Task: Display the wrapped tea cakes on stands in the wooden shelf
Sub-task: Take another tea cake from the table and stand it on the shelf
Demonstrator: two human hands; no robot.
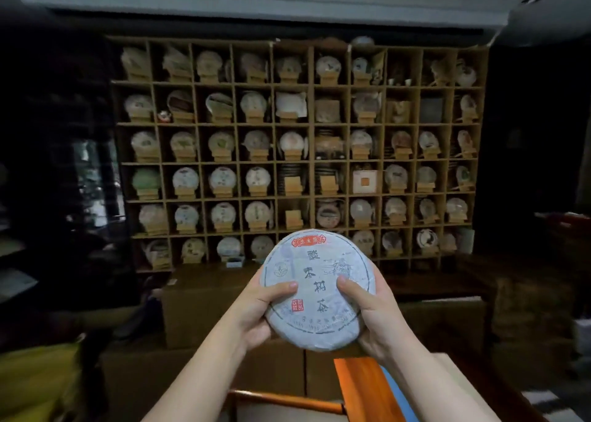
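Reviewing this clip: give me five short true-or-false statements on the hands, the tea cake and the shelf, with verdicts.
1. Both hands hold the tea cake. True: the left hand and right hand each have a grip on one side.
2. The cake already sits on a stand. False: it is held up in front of the shelf, in no compartment.
3. The cake's printed face is turned toward the camera. True.
4. Every stand in the shelf carries a cake. False: some are bare, such as the empty stand just above the held cake.
5. The cake is unwrapped. False: a pale printed wrapper covers it.
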